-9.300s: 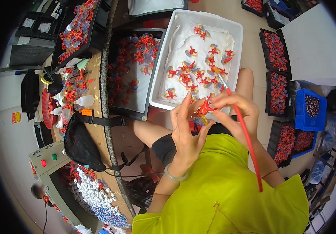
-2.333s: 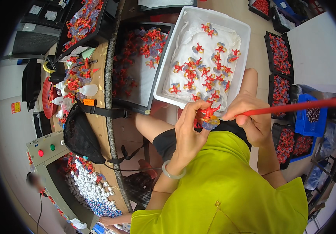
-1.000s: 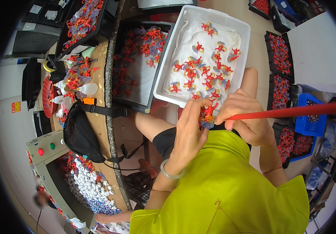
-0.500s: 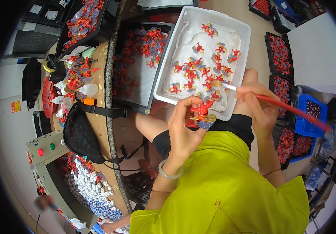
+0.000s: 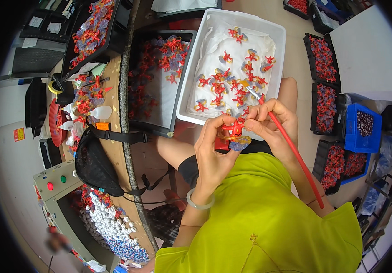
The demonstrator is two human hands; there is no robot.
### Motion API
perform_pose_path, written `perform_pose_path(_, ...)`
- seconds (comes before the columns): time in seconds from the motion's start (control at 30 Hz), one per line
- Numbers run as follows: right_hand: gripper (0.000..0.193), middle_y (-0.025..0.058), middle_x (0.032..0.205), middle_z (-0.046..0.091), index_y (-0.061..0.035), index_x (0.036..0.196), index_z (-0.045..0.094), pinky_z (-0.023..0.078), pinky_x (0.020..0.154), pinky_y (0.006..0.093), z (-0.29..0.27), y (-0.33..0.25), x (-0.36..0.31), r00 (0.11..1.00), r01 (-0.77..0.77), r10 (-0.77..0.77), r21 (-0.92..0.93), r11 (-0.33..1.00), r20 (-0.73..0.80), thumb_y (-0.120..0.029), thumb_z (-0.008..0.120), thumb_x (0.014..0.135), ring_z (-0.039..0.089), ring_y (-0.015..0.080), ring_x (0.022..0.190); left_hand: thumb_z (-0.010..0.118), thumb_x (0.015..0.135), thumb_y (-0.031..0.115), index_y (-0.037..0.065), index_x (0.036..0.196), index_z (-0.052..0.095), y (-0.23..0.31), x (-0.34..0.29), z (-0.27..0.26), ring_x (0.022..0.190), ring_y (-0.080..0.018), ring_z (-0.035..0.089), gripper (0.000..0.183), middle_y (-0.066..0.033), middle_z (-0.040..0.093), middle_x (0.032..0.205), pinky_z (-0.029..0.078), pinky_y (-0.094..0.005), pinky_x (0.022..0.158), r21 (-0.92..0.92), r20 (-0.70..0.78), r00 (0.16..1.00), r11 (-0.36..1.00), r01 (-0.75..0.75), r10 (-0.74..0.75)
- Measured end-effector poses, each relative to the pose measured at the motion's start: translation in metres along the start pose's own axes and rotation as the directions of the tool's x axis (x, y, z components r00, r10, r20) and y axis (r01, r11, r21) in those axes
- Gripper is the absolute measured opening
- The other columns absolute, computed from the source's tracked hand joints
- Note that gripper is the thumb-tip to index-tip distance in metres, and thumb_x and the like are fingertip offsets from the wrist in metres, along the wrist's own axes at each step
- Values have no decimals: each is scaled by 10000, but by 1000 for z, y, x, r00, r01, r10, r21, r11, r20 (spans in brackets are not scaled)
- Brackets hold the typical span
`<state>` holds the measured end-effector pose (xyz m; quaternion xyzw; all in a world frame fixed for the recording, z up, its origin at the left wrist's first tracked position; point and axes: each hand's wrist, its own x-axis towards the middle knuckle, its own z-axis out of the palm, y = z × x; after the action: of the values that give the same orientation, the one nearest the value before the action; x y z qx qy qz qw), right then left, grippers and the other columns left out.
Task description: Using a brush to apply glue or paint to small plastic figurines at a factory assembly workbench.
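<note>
My left hand [image 5: 214, 152] is closed around a small red figurine [image 5: 236, 129] with a yellow ring and a bluish clear base. Close against its right side is my right hand [image 5: 274, 127], its fingertips at the figurine. That same hand grips a paintbrush [image 5: 291, 148] with a long red handle, the bristles pointing up and away over the tray. In front of both hands a white plastic tray [image 5: 185, 98], lined with white cloth, holds several similar figurines [image 5: 218, 86] lying apart or in clusters.
A black tray [image 5: 171, 129] of figurines stands left of the white one, beside the workbench [image 5: 114, 159]. On the bench are a white squeeze bottle [image 5: 101, 112] and a black mesh bag [image 5: 96, 159]. Black crates of red parts [image 5: 325, 109] and a blue bin [image 5: 351, 136] line the right.
My right hand has moved left to the figurine, and the brush has swung so its handle points down toward me. The left hand keeps hold of the figurine.
</note>
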<state>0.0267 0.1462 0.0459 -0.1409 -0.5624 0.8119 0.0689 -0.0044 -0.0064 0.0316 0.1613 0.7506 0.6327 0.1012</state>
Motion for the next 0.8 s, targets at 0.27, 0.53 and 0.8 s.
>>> perform_pose_path(0.27,219,52,829,573,-39,787,464,488,712,228,3,-3,-3,1000,-4,5,23,1000,-1,64,657,796,561,82,777,788,616,-81,-2,1146,487,1,1,-4,908,-108,568,614,-42,555,1032,479,-240,808,-259,96,986,953,157,-137)
perform_pose_path(0.53,238,67,812,569,-44,764,446,508,627,235,2,-3,1,989,-149,143,171,974,45,51,661,800,581,100,684,811,609,-61,-20,1220,449,-18,1,-4,993,-165,593,711,-79,574,1082,502,-286,862,-630,297,929,686,363,-219)
perform_pose_path(0.8,252,76,804,564,-44,758,425,528,606,253,-2,0,1,990,-135,126,178,975,63,52,652,809,599,114,679,854,633,82,23,1281,420,-24,-3,-2,997,-182,588,782,-72,598,1086,463,-289,874,-732,378,902,529,429,-208)
